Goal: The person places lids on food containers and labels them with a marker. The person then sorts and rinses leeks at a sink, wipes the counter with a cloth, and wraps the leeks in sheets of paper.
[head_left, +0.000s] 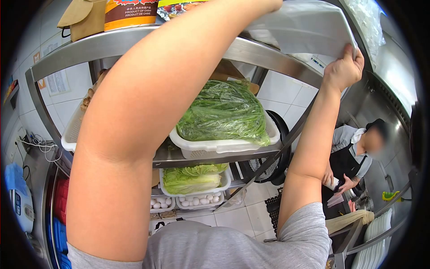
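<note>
Both my arms reach up toward the top of a steel shelf rack. A translucent white plastic container (309, 29) is tilted above the top shelf. My right hand (345, 69) grips its lower right corner with the fingers wrapped round the rim. The left arm crosses the view up to the container's upper left end, where only a bit of my left hand (272, 4) shows at the frame's top edge; its fingers are hidden. Below, a white basket (210, 145) holds leafy greens in clear plastic (224, 112).
Bags stand on the top shelf (148, 33) at the left. Lower down are lettuce (192, 179) and eggs (199, 200) in white baskets. A co-worker in a black apron (345, 166) stands at the right, holding something. Stacked white plates (376, 233) sit at the lower right.
</note>
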Tool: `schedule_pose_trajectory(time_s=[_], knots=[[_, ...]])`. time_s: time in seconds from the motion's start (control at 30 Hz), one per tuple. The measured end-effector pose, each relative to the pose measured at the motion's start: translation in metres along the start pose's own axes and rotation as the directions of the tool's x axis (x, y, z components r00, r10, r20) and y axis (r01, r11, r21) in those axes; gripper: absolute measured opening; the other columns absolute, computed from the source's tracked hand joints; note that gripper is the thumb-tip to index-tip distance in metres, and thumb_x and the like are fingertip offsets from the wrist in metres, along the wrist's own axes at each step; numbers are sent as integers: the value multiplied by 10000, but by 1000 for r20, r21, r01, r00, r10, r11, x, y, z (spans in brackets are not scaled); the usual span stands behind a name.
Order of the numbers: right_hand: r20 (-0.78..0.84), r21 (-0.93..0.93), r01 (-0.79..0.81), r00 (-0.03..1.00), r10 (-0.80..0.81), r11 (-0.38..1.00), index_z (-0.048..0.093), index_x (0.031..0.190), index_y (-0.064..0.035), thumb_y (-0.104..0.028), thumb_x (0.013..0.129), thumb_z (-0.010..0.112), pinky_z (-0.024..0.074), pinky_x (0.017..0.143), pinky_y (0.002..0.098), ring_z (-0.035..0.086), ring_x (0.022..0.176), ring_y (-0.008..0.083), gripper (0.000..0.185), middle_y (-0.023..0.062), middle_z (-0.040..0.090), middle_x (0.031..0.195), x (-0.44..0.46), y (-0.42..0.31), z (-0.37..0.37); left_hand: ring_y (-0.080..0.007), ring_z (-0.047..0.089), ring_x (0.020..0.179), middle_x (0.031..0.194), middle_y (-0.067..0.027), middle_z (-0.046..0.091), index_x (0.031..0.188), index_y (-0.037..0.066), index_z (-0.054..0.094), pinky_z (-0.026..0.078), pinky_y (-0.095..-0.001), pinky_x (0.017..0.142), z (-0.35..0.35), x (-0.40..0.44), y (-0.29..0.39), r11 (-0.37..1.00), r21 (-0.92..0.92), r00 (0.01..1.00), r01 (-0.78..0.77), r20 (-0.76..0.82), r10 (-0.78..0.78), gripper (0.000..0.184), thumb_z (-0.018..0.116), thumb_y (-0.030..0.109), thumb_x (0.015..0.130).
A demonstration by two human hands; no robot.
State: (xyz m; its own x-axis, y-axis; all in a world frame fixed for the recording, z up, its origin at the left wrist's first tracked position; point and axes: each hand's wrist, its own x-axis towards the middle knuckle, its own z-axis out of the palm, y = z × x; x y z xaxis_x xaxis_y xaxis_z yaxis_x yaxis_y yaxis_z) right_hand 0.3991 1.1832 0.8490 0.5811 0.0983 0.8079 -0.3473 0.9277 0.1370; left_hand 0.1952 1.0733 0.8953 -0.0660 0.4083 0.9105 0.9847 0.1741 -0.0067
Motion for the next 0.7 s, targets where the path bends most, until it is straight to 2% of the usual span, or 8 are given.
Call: schedule_pose_trajectory(time_s=[0.17, 0.23, 0.27, 0.43, 0.57, 0.63, 0.67, 0.7], knots=[[-28, -2, 122, 992, -122, 993, 596, 941, 38, 17, 855, 624, 513, 753, 283, 623, 794, 163, 93, 109, 654, 900, 21, -49, -23, -413, 198, 1392, 1459, -196, 351, 1229, 16, 588, 49, -564, 1134, 20, -22, -7, 957, 261, 972, -126, -161, 172, 418, 504, 187, 857], [-56, -138, 146, 986, -155, 980, 589, 958, 39, 5, 868, 610, 525, 739, 289, 632, 786, 172, 98, 129, 656, 914, 36, -74, -34, -378, 200, 1402, 1399, -223, 424, 1158, 14, 639, 50, -578, 1130, -5, -31, -1, 841, 336, 852, -424, 464, 244, 368, 513, 180, 855], [-28, -160, 110, 993, -116, 981, 586, 969, 36, 5, 872, 604, 510, 785, 296, 629, 828, 176, 103, 129, 655, 950, 47, -72, -46, -335, 421, 1297, 1232, -213, 581, 1061, 12, 683, 257, -518, 1097, 3, -39, -1, 891, 352, 940, -287, 284, 190, 310, 517, 174, 856], [542, -262, -306, 738, 402, 915, 615, 889, 8, -2, 818, 636, 428, 881, 301, 586, 964, 165, 75, 82, 641, 1008, 51, -84, -113, -338, 655, 928, 992, -191, 678, 991, 19, 682, 518, -382, 797, 2, -47, 4, 976, -216, 995, 25, 100, -4, 262, 512, 170, 861], [781, -268, -393, 447, 437, 880, 609, 849, -10, -21, 750, 584, 357, 988, 337, 524, 1113, 226, 103, 135, 575, 1175, 18, -109, -169, -336, 647, 896, 934, -189, 675, 924, 63, 688, 511, -385, 794, 44, -29, 6, 555, -464, 723, -691, -418, 550, 216, 536, 196, 848], [571, -178, -476, 663, 484, 861, 587, 980, -4, -95, 798, 568, 343, 1020, 368, 502, 1162, 248, 204, 146, 556, 1223, -20, -130, -143, -333, 653, 859, 918, -171, 682, 913, 74, 695, 514, -374, 770, 39, -39, 18, 676, -229, 686, -700, 48, 726, 211, 542, 199, 839], [304, -55, -529, 799, 519, 847, 565, 1111, 1, -168, 845, 551, 329, 1051, 398, 481, 1211, 271, 315, 156, 537, 1270, -33, -136, -135, -281, 668, 807, 873, -166, 687, 886, 54, 696, 518, -347, 718, 31, -43, 15, 509, -112, 517, -854, -73, 853, 190, 595, 203, 826], [135, 50, -725, 687, 714, 687, 434, 1301, 21, -288, 926, 475, 321, 1070, 451, 424, 1279, 283, 487, 161, 489, 1342, -38, -131, -149, -281, 668, 807, 873, -166, 687, 886, 54, 696, 518, -347, 718, 10, -54, 17, 504, -116, 513, -856, -77, 855, 190, 595, 203, 826]])
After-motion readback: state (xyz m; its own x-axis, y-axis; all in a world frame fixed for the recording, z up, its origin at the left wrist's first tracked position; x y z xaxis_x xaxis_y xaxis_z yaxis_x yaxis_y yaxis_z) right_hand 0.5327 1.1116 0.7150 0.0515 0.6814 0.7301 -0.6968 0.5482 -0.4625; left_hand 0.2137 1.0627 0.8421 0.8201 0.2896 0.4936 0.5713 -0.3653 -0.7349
